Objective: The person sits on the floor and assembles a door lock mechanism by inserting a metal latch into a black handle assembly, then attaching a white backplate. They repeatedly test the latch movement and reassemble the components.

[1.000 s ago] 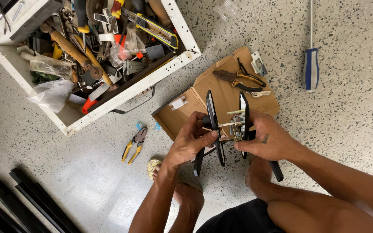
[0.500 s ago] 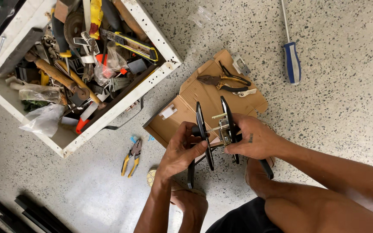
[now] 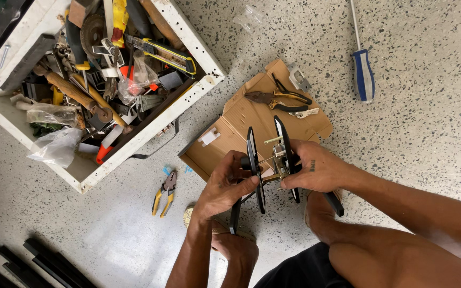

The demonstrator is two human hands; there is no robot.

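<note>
My left hand grips one black door-handle plate, and my right hand grips the matching black plate beside it. The two plates stand parallel, a small gap apart, joined by thin brass-coloured rods and a metal lock piece between them. Both black levers point down toward my knees. I hold the set just above a flattened cardboard box on the speckled floor.
A white toolbox packed with several tools sits at upper left. Yellow-handled pliers lie on the floor left of my hands. More pliers rest on the cardboard. A blue-handled screwdriver lies at upper right. Black strips lie at lower left.
The view has shifted, so everything sits further left in the frame. My hands keep hold of the two plates, which have stayed about the same distance apart.
</note>
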